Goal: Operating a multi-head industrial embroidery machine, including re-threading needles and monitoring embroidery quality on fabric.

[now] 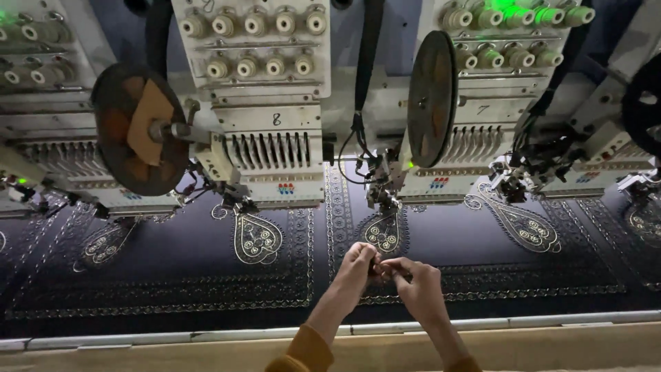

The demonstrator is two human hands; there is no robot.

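My left hand and my right hand meet fingertip to fingertip over a dark navy cloth stretched under a row of embroidery machine heads. The fingers of both hands pinch together around something too small to make out, perhaps a thread. They hover just below a pale paisley motif stitched under a needle assembly. Mustard-coloured sleeves cover both forearms.
Two white embroidery heads stand behind the hands, each with rows of thread knobs on top. Dark round reels hang beside them. More paisley motifs and ornate borders cover the cloth. A pale frame rail runs along the near edge.
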